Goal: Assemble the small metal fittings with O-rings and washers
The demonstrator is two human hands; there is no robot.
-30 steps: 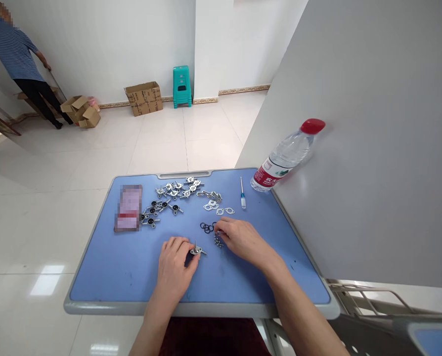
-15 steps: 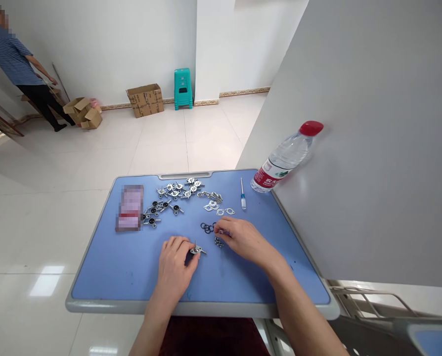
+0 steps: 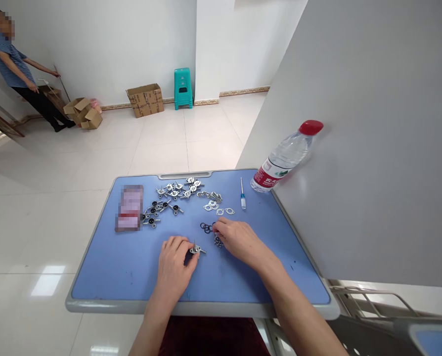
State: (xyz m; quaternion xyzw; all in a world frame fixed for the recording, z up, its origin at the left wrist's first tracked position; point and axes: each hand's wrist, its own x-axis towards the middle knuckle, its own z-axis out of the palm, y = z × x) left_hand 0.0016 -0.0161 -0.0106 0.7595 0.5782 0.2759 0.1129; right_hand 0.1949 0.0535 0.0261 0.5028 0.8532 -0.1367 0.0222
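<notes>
My left hand [image 3: 176, 259] rests on the blue desk, thumb and fingers closed around a small metal valve [image 3: 196, 249] with a flange, a thin upright pin and a side spout. To its right, my right hand [image 3: 239, 240] is pinched, its fingertips over the edge of a group of black O-rings [image 3: 206, 227]. What those fingertips hold is hidden. Right below them lies a little heap of small screws [image 3: 218, 241]. Flat metal plates [image 3: 220, 211] with holes lie beyond the O-rings.
Several metal valve bodies [image 3: 174, 190] and others with black discs [image 3: 164, 204] lie at the desk's back left, near a blurred pinkish packet [image 3: 130, 207]. A screwdriver [image 3: 243, 195] and a water bottle [image 3: 284, 160] are at right, beside a grey partition [image 3: 373, 148]. A person [image 3: 11, 59] stands far left.
My right hand has shifted slightly left, its fingertips dipping toward the screws and O-rings. My left hand and the valve stay put. The person at far left has turned and extended an arm.
</notes>
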